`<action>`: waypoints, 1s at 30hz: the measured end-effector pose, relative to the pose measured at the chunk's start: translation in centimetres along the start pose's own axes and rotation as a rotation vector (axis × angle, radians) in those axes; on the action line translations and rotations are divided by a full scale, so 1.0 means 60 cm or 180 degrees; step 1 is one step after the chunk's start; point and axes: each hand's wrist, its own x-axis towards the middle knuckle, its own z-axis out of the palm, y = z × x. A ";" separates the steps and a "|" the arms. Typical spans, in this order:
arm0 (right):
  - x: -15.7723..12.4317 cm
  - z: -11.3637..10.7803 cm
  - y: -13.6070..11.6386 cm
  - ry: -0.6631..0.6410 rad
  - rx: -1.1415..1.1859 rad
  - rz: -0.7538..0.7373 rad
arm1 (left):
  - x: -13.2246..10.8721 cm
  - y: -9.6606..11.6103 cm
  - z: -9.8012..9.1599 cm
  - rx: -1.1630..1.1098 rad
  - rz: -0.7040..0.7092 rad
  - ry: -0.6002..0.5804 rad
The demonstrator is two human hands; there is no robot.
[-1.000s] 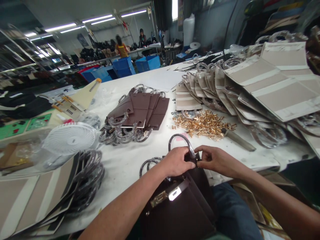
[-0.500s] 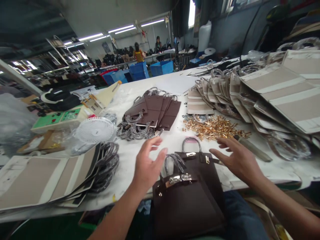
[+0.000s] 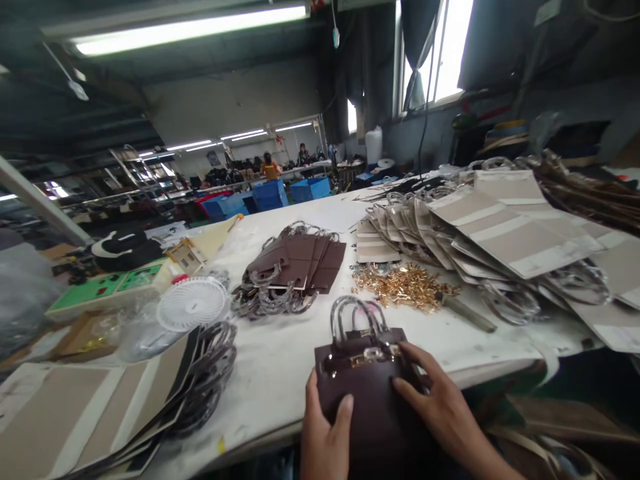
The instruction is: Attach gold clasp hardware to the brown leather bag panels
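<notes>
- Right now, a dark brown handbag with shiny metal clasp hardware (image 3: pixel 370 400) stands at the near edge of the long white table (image 3: pixel 273 367), its plastic-wrapped looped handles (image 3: pixel 351 300) upright.
- Left hand (image 3: pixel 326 427) grips its left side, thumb in front.
- Right hand (image 3: pixel 440 397) holds its right side, thumb on the front face.
- Beyond lie loose gold-coloured metal pieces (image 3: pixel 407 287), heaped beside beige striped panels (image 3: pixel 505 223).

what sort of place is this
Likely a bag-making workshop: there's a dark handbag up front, a pile of beige panels and a heap of small gold metal parts.
</notes>
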 end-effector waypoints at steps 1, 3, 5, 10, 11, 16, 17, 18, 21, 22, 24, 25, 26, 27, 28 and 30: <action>0.010 -0.010 0.003 0.0081 -0.0019 -0.0024 | 0.021 0.014 0.011 -0.0029 0.0216 -0.0047; 0.029 -0.027 0.011 0.0070 -0.0127 -0.0132 | 0.061 0.024 0.031 0.0018 0.0476 0.0059; 0.045 -0.038 0.017 0.0001 -0.0278 -0.0326 | 0.091 0.013 0.044 0.0109 0.0373 0.0226; 0.104 -0.047 -0.010 0.0398 -0.0495 -0.0963 | 0.116 -0.030 0.048 0.0080 0.0349 -0.0049; 0.128 -0.045 -0.022 0.0389 -0.0525 -0.1077 | 0.117 -0.032 0.046 0.0041 0.0311 -0.0095; 0.308 0.019 -0.057 -0.0538 -0.1509 -0.1094 | 0.120 -0.023 0.039 -0.0012 0.0045 -0.0136; 0.345 0.041 -0.053 -0.0690 -0.1676 -0.1036 | 0.121 -0.024 0.039 -0.0008 0.0056 -0.0149; 0.377 0.064 -0.045 -0.0826 -0.1806 -0.0992 | 0.121 -0.027 0.039 -0.0019 0.0056 -0.0137; 0.439 0.126 -0.014 -0.1178 -0.2054 -0.0897 | 0.121 -0.048 0.044 -0.0146 0.0033 -0.0004; 0.449 0.140 -0.006 -0.1273 -0.2126 -0.0881 | 0.121 -0.057 0.046 -0.0213 0.0036 0.0041; 0.455 0.155 0.004 -0.1385 -0.2212 -0.0889 | 0.119 -0.072 0.049 -0.0365 0.0025 0.0094; 0.454 0.155 0.005 -0.1401 -0.2219 -0.0913 | 0.119 -0.076 0.050 -0.0437 0.0007 0.0136; 0.450 0.152 0.002 -0.1393 -0.2201 -0.0952 | 0.119 -0.076 0.048 -0.0494 0.0006 0.0203; 0.445 0.145 -0.004 -0.1366 -0.2163 -0.1003 | 0.120 -0.073 0.045 -0.0529 0.0052 0.0302; 0.439 0.136 -0.012 -0.1325 -0.2115 -0.1059 | 0.122 -0.066 0.040 -0.0542 0.0158 0.0425; 0.421 0.112 -0.038 -0.1202 -0.2013 -0.1174 | 0.127 -0.040 0.023 -0.0506 0.0543 0.0670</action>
